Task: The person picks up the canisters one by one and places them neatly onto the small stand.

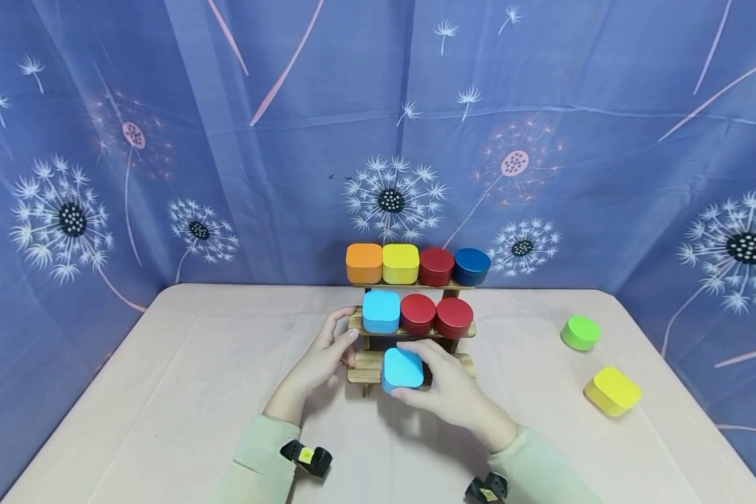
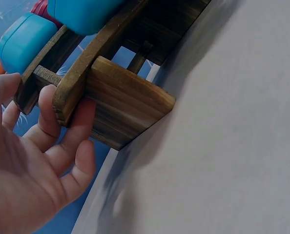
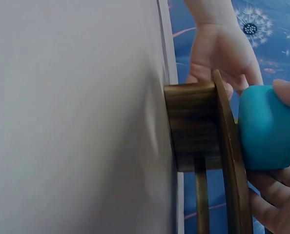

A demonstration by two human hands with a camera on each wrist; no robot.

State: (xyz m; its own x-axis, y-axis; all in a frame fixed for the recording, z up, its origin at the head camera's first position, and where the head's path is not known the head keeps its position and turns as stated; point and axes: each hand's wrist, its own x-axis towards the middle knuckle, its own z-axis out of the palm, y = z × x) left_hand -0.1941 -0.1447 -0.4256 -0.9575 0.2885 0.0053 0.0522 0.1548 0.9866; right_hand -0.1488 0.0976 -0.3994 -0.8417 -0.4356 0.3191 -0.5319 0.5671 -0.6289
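Note:
A three-tier wooden display stand (image 1: pixel 367 365) stands at the middle of the table. My left hand (image 1: pixel 321 359) holds the stand's left side; in the left wrist view its curled fingers (image 2: pixel 79 122) bear on the ends of the boards. My right hand (image 1: pixel 446 387) grips a light blue rounded-square tin (image 1: pixel 402 369) by its sides at the lowest tier. In the right wrist view this tin (image 3: pixel 267 129) is at the board's top face; whether it bears its weight there I cannot tell. Another light blue tin (image 1: pixel 381 312) sits on the middle tier beside two red round tins (image 1: pixel 418 313).
The top tier carries an orange tin (image 1: pixel 364 263), a yellow tin (image 1: pixel 400 264), a red round tin (image 1: pixel 437 267) and a dark blue round tin (image 1: pixel 472 267). On the table at right lie a green round tin (image 1: pixel 581 332) and a yellow tin (image 1: pixel 612 391). A patterned blue curtain (image 1: pixel 290 175) hangs behind.

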